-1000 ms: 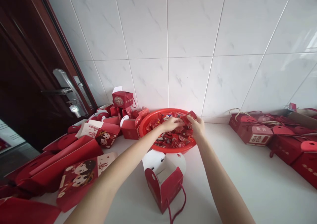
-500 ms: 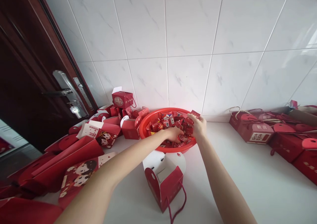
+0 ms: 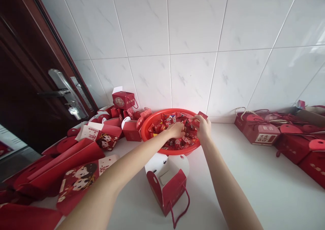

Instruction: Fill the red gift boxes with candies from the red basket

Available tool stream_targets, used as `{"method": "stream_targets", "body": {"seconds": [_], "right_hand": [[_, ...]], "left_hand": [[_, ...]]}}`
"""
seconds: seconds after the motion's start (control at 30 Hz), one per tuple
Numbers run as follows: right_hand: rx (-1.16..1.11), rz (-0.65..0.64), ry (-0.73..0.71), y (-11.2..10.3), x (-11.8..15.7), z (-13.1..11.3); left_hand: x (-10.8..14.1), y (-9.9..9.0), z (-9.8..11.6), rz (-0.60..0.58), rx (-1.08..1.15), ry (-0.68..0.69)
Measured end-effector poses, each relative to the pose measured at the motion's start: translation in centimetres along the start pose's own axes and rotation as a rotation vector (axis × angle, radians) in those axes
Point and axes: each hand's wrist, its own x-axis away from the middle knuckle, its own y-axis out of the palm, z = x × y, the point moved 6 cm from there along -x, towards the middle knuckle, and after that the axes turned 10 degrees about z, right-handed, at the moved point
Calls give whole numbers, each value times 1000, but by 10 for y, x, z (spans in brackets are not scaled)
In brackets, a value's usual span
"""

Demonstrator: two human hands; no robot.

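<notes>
A red plastic basket [image 3: 146,131] full of red-wrapped candies [image 3: 177,142] stands against the wall. Over the middle of the candies is my left hand [image 3: 177,130], its fingers curled down and closed; whatever they hold is hidden. My right hand [image 3: 203,126] is at the basket's right rim, fingers closed on red-wrapped candy [image 3: 202,115] that sticks out above them. Between my forearms, in front of the basket, an open red gift box [image 3: 166,189] with a white inside and a dark red cord handle sits on the white surface.
Many red gift boxes [image 3: 73,165] crowd the left side, one small box [image 3: 123,100] on top of the pile. More boxes with cord handles [image 3: 264,130] line the right. A dark door [image 3: 30,70] with keys in its lock is at the left; a tiled wall [image 3: 193,26] stands behind.
My left hand has risen a little out of the candies, its fingers drawn together. My right hand stays at the rim with the candy. The view has shifted slightly.
</notes>
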Motion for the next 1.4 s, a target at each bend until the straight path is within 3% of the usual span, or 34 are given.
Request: {"method": "stream_targets", "body": {"seconds": [0.1,0.2,0.53,0.7,0.93,1.17,1.4], "right_hand": [[-53,5,30,1,3,-2],[-96,6,59,3,6,-4],[-122,28,104,1,5,-2],[-111,31,111,1,4,0],[-99,58,75,-1,0,6],[-98,-25,124,6,5,5],[-194,19,104,3,5,2]], "left_hand": [[2,-13,-8,107,-21,-99],[1,-18,-17,141,-16,-160],[-33,6,-29,79,151,-255],[-39,9,-33,152,338,-212],[-35,-18,-30,244,755,-30],[-21,-30,-14,143,1152,152],[-15,-35,-13,94,1296,102]]}}
